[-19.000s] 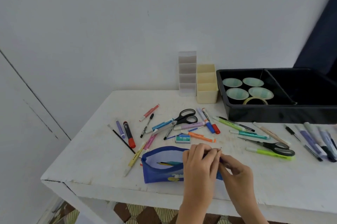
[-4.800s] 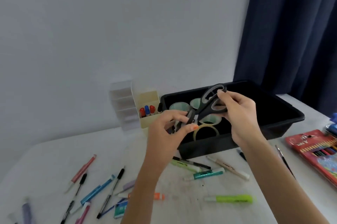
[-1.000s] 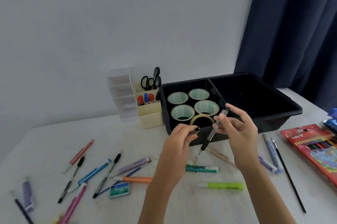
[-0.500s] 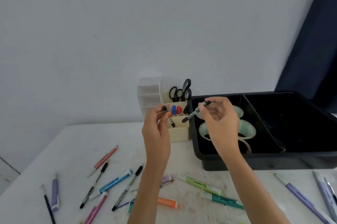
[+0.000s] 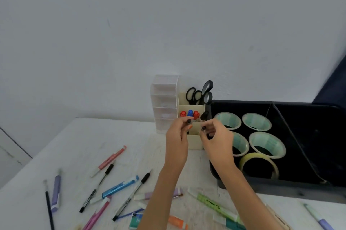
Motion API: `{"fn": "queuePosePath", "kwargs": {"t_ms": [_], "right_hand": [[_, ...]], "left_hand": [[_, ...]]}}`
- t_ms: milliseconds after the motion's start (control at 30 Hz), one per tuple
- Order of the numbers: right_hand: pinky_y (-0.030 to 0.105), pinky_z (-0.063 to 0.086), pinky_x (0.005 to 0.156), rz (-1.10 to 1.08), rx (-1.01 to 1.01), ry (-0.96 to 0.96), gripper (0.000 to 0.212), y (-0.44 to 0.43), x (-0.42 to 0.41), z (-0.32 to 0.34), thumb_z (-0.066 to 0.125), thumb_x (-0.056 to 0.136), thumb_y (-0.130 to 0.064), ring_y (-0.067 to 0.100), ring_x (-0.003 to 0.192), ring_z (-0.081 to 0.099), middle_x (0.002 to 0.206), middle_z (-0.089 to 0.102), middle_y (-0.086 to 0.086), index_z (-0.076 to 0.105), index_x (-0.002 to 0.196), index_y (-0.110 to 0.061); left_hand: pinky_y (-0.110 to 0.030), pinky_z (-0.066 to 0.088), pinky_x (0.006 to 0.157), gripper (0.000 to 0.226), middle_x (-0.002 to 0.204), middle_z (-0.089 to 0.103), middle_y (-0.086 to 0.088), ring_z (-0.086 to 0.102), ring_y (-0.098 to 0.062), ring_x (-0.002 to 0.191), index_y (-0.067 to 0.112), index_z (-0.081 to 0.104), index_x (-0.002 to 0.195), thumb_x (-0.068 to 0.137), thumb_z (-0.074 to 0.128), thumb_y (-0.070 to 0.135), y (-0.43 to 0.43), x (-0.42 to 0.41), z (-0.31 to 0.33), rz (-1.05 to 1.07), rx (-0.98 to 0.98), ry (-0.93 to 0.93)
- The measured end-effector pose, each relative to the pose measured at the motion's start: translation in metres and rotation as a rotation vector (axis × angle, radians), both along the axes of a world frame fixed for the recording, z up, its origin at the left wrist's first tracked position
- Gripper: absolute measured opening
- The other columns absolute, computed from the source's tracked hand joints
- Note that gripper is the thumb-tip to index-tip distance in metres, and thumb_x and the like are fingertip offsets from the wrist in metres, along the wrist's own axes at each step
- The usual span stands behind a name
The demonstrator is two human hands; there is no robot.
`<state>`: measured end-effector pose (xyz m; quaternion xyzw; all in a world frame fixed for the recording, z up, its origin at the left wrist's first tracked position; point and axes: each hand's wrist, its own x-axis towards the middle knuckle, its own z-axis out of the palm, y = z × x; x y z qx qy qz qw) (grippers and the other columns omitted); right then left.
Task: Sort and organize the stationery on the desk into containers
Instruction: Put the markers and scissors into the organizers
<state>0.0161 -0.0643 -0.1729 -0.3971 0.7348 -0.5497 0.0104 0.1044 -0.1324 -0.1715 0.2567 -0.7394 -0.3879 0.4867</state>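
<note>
My left hand (image 5: 177,136) pinches a black pen (image 5: 189,121) upright in front of the cream tiered organizer (image 5: 194,142). My right hand (image 5: 215,140) pinches a second black pen (image 5: 203,128) next to it; its fingers hide most of that pen. Both pens point down at the organizer's front compartment. The middle compartment holds red and blue markers (image 5: 190,113). Two pairs of black scissors (image 5: 201,93) stand in the back one. Loose pens, highlighters and markers (image 5: 119,186) lie on the white desk (image 5: 78,147) in front.
A white tiered organizer (image 5: 164,102) stands left of the cream one. A black divided tray (image 5: 309,136) at the right holds several tape rolls (image 5: 265,143). A small eraser box (image 5: 135,220) and an orange marker (image 5: 177,222) lie near the front edge.
Both hands have come down to the cream organizer's front compartment. The two black pens have turned from slanted to upright. The camera has tilted down a little.
</note>
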Motion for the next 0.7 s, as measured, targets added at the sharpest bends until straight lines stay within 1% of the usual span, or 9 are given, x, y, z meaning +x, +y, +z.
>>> {"fn": "queuePosePath", "kwargs": {"t_ms": [67,133,200,267,333,400,500,600,700], "right_hand": [[0.009,0.038,0.066,0.004,0.043,0.041,0.024,-0.001,0.0,-0.003,0.067,0.08,-0.001,0.011,0.084,0.052,0.086,0.06,-0.005,0.058,0.087,-0.022],[0.012,0.034,0.068,-0.011,0.061,0.076,0.023,-0.001,-0.001,-0.005,0.067,0.079,-0.001,0.014,0.088,0.048,0.087,0.06,-0.005,0.06,0.086,-0.021],[0.012,0.033,0.068,-0.047,0.081,0.066,0.019,-0.001,-0.003,-0.007,0.068,0.079,-0.003,0.015,0.09,0.047,0.089,0.06,-0.002,0.062,0.087,-0.02],[0.014,0.033,0.071,-0.063,0.102,0.048,0.02,0.0,-0.005,-0.008,0.067,0.078,-0.003,0.016,0.092,0.048,0.09,0.059,0.0,0.064,0.089,-0.019],[0.019,0.036,0.074,-0.048,0.128,0.042,0.025,0.0,-0.005,-0.007,0.066,0.076,-0.001,0.019,0.093,0.05,0.092,0.058,0.001,0.064,0.094,-0.018],[0.022,0.037,0.076,-0.038,0.155,0.059,0.03,0.002,-0.004,-0.004,0.066,0.074,-0.002,0.02,0.095,0.049,0.094,0.056,0.0,0.064,0.099,-0.018],[0.028,0.039,0.079,-0.055,0.168,0.144,0.036,0.007,0.005,0.004,0.064,0.075,-0.005,0.016,0.095,0.042,0.098,0.053,-0.001,0.061,0.108,-0.02],[0.028,0.038,0.081,-0.067,0.127,0.246,0.036,0.012,0.022,0.012,0.064,0.075,-0.004,0.012,0.094,0.039,0.102,0.052,-0.001,0.061,0.108,-0.019],[0.032,0.044,0.088,0.045,0.049,0.209,0.033,0.011,0.045,0.017,0.063,0.078,-0.002,0.015,0.1,0.046,0.103,0.05,-0.005,0.061,0.107,-0.018]], "left_hand": [[-0.008,0.044,0.084,0.028,0.1,0.058,0.017,0.056,0.008,0.096,0.011,0.064,0.107,0.091,0.049,-0.006,-0.001,-0.004,-0.008,-0.021,-0.022,-0.037],[-0.011,0.045,0.085,0.029,0.1,0.061,0.015,0.057,0.004,0.096,0.012,0.064,0.106,0.09,0.05,-0.007,0.001,-0.007,-0.013,-0.063,-0.039,-0.062],[-0.015,0.046,0.087,0.031,0.101,0.065,0.011,0.059,0.0,0.097,0.014,0.065,0.105,0.089,0.05,-0.007,0.004,-0.009,-0.018,-0.1,-0.049,-0.084],[-0.016,0.046,0.088,0.032,0.105,0.067,0.006,0.059,-0.001,0.099,0.013,0.065,0.109,0.089,0.049,-0.007,0.006,-0.01,-0.02,-0.12,-0.051,-0.104],[-0.013,0.044,0.091,0.036,0.113,0.065,0.005,0.058,0.0,0.103,0.011,0.062,0.117,0.09,0.047,-0.008,0.007,-0.01,-0.021,-0.145,-0.048,-0.139],[-0.011,0.04,0.097,0.041,0.12,0.059,0.005,0.054,-0.002,0.111,0.008,0.056,0.125,0.09,0.044,-0.009,0.009,-0.007,-0.022,-0.148,-0.059,-0.194],[-0.015,0.037,0.104,0.043,0.129,0.052,0.008,0.049,-0.002,0.12,0.01,0.049,0.133,0.094,0.042,-0.006,0.011,0.003,-0.019,-0.125,-0.045,-0.206],[-0.015,0.039,0.101,0.04,0.126,0.055,0.01,0.05,0.002,0.117,0.015,0.051,0.131,0.095,0.043,-0.001,0.013,0.018,-0.012,-0.091,0.008,-0.152],[-0.013,0.043,0.095,0.036,0.118,0.059,0.012,0.054,0.002,0.11,0.02,0.055,0.125,0.095,0.044,0.002,0.019,0.038,-0.005,-0.022,0.056,-0.1]]}}
